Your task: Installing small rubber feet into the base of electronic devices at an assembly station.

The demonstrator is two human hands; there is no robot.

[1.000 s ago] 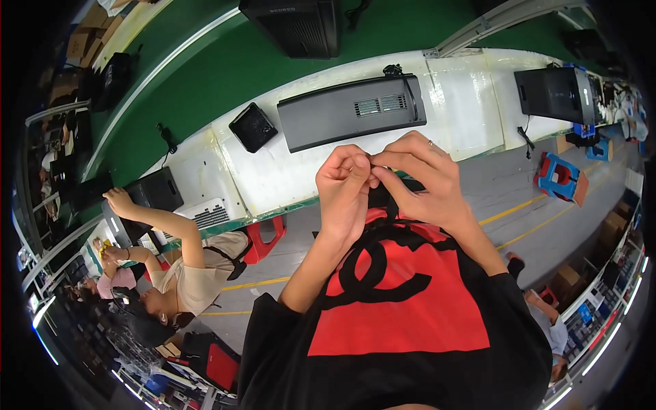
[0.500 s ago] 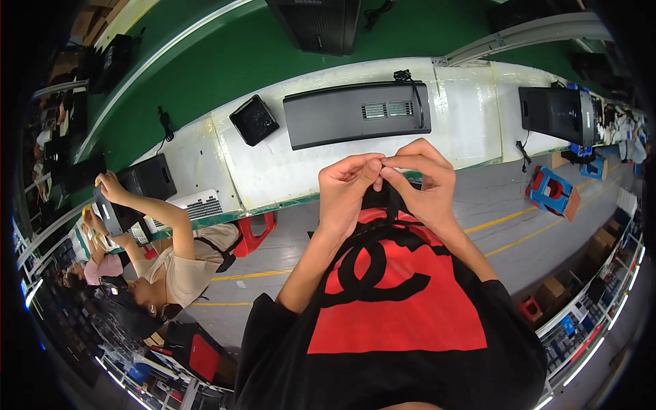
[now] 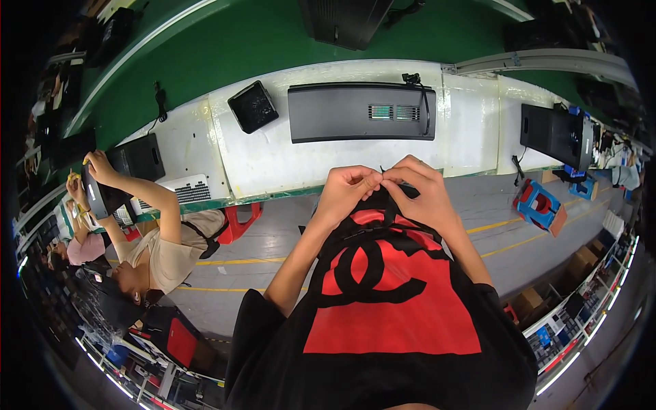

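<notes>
My left hand (image 3: 347,193) and my right hand (image 3: 424,196) meet in front of my chest, just short of the bench's near edge. Both are closed, thumb against forefinger, pinching a thin black strip (image 3: 383,169) whose tip pokes up between the fingertips. It is too small to tell its kind. Beyond my hands a long dark grey computer case (image 3: 335,113) lies on its side on the white bench top, with two vent grilles facing up. A black cable (image 3: 427,102) hangs over its right end. To its left stands a small black open box (image 3: 251,108), its contents unclear.
At left a co-worker (image 3: 164,253) handles a dark panel beside a white keyboard (image 3: 181,191). Another black case (image 3: 555,133) lies farther right on the bench. A green conveyor surface (image 3: 225,44) runs behind, carrying a black case (image 3: 345,24). Red and blue stools (image 3: 538,207) stand right.
The view has shifted slightly. My hands have come a little lower and flatter, still pinching together, and the black strip's tip now shows above the fingertips.
</notes>
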